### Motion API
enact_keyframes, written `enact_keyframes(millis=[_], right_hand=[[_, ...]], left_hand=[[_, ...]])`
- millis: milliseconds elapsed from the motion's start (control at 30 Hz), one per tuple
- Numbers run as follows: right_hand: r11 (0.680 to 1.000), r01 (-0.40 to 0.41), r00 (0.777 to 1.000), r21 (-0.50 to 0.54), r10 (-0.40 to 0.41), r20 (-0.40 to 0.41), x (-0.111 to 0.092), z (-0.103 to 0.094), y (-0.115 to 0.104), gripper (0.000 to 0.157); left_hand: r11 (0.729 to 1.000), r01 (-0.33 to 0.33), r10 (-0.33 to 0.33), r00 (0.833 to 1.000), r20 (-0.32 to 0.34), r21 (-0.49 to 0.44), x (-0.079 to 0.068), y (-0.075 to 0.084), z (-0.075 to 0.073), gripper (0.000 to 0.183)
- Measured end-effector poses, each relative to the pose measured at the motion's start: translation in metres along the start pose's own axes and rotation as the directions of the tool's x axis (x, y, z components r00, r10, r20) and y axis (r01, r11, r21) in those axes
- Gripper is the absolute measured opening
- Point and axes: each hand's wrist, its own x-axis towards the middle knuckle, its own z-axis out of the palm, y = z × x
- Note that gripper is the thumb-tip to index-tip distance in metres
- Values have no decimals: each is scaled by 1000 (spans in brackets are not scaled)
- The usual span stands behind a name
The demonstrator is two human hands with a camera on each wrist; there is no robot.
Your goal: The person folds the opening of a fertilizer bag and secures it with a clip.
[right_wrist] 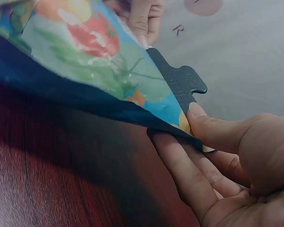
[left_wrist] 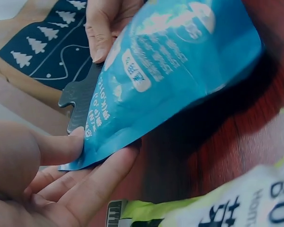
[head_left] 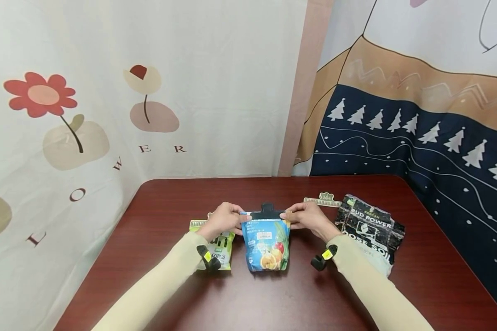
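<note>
A blue bag printed with fruit stands upright in the middle, held by its two top corners. Along its top edge sits a wide black clip with a raised tab. My left hand pinches the bag's left top corner, thumb in front and fingers behind. At the opposite corner my right hand does the same, its thumb right at the end of the clip. In the left wrist view, the bag's blue side slants over the table.
A green bag with a pale clip lies behind my left wrist. To the right lies a black bag labelled Bud Power, a pale clip beside it. Patterned curtains hang behind the dark red table.
</note>
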Motion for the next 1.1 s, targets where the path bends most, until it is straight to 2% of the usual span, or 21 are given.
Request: enact_keyframes(millis=[267, 467, 567, 667, 833, 933, 1033, 1100], right_hand=[[993, -41, 998, -114, 36, -43, 7, 4, 4, 27], [967, -9, 994, -254, -18, -105, 8, 8, 7, 23], [942, 9, 990, -334, -56, -132, 8, 10, 8, 22], [922, 24, 987, -386, -83, -138, 7, 12, 8, 20], [861, 53, 983, -506, -133, -124, 5, 13, 7, 19], [800, 76, 978, -596, -177, -112, 4, 14, 5, 18], [751, 103, 973, -652, -211, -90, 2, 15, 3, 19], [726, 122, 971, -677, -227, -68, 0, 14, 0, 20]], left_hand=[[991, 26, -21, 999, -40, 129, 1, 3, 4, 19], [976, 3, 13, 997, -70, 216, 2, 4, 10, 21], [959, -22, 47, 996, -81, 283, 4, 6, 14, 20], [926, -42, 83, 992, -94, 376, 5, 7, 17, 19], [876, -19, 82, 991, -110, 482, 4, 14, 21, 17], [862, -3, 72, 991, -117, 507, 3, 16, 23, 23], [844, 4, 91, 985, -150, 537, 1, 17, 24, 31], [821, -2, 130, 974, -183, 571, -3, 19, 25, 35]])
